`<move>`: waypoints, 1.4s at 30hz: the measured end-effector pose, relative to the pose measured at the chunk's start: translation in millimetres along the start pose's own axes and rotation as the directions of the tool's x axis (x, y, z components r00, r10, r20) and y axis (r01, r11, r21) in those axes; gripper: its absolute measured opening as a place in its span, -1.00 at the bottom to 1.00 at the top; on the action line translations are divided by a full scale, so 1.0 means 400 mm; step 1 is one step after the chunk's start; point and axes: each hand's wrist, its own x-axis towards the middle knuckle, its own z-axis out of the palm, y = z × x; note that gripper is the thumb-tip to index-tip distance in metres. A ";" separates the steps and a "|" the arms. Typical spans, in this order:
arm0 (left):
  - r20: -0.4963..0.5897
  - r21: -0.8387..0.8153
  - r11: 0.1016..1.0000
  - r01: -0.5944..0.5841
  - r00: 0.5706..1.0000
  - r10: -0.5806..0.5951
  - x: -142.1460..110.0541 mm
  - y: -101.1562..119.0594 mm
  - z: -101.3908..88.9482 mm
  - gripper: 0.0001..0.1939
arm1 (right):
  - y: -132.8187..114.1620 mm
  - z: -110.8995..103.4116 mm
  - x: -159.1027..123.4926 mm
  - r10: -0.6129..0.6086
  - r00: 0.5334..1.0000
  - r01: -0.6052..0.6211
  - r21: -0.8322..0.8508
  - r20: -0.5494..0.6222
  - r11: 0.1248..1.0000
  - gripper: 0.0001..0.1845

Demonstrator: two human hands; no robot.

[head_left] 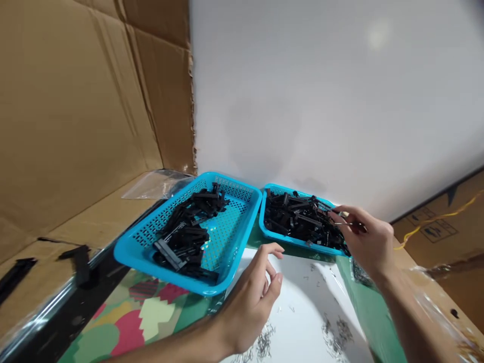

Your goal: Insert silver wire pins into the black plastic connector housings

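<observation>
Over the right blue basket (260, 222), my right hand (365, 239) is closed, its fingers pinching a thin metal tool (346, 224) with a dark end by the palm. Whether its fingertips also grip one of the black plastic parts (298, 214) heaped below is hard to make out. My left hand (253, 297) hovers over a white sheet (302, 292), fingers curved and apart, holding nothing. Small metal pieces, like thin springs or pins, lie on that sheet in two loose piles (336, 335) with several scattered singly. Under the left wrist, part of the pieces is hidden.
A larger blue basket (236, 262) with black parts stands left of the sheet. Cardboard (75, 91) rises at left, a white panel (321, 91) behind. Loose black pieces (81, 264) and a clear plastic bag (155, 185) lie left. A yellow cord (434, 220) hangs at right.
</observation>
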 end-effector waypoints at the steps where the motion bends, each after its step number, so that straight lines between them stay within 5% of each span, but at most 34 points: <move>1: -0.008 0.011 1.000 -0.007 1.000 0.007 0.002 -0.001 -0.001 -0.72 | 0.007 0.012 0.024 -0.015 0.999 0.016 -0.026 0.036 1.000 -0.75; 5: -0.046 0.026 0.998 -0.050 0.998 0.051 0.007 0.000 0.003 -0.77 | 0.012 0.053 0.101 -0.079 0.943 0.104 -0.060 0.324 0.993 -0.67; 10: -0.059 0.057 0.996 -0.065 0.996 0.068 0.004 -0.004 0.009 -0.70 | -0.053 0.078 0.160 -0.077 0.780 0.219 -0.157 0.621 0.963 -0.81; 15: -0.023 0.110 0.989 -0.099 0.994 0.102 0.004 -0.007 0.008 -0.72 | -0.230 0.168 0.184 -0.147 0.767 0.252 -0.081 0.625 0.964 -0.70; 18: -0.013 0.118 0.985 -0.128 0.991 0.131 0.006 -0.011 0.009 -0.72 | -0.330 0.270 0.188 -0.152 0.695 0.268 -0.057 0.703 0.962 -0.65; 22: -0.024 0.093 0.988 -0.120 0.992 0.123 0.006 -0.022 0.016 -0.74 | -0.389 0.391 0.183 -0.163 0.646 0.282 -0.035 0.746 0.959 -0.64; 25: -0.037 0.065 0.991 -0.118 0.992 0.121 0.006 -0.027 0.021 -0.75 | -0.397 0.425 0.174 -0.164 0.648 0.283 -0.035 0.744 0.959 -0.69; 29: -0.047 0.041 0.993 -0.109 0.993 0.111 0.008 -0.022 0.020 -0.74 | -0.390 0.389 0.167 -0.222 0.643 0.297 0.028 0.733 0.954 -0.71; 33: -0.087 -0.023 0.998 -0.063 0.994 0.061 0.014 -0.014 0.014 -0.73 | -0.353 0.289 0.158 -0.285 0.658 0.277 0.128 0.697 0.952 -0.67; 39: -0.133 -0.285 0.957 0.058 0.986 -0.099 0.020 -0.022 0.012 -0.72 | -0.239 0.095 0.076 -0.278 0.774 0.112 0.309 0.569 0.945 -0.78; 42: -0.122 -0.433 0.900 0.046 0.987 -0.109 0.022 -0.015 0.012 -0.60 | -0.190 0.027 0.011 -0.278 0.813 0.134 0.301 0.511 0.944 -0.77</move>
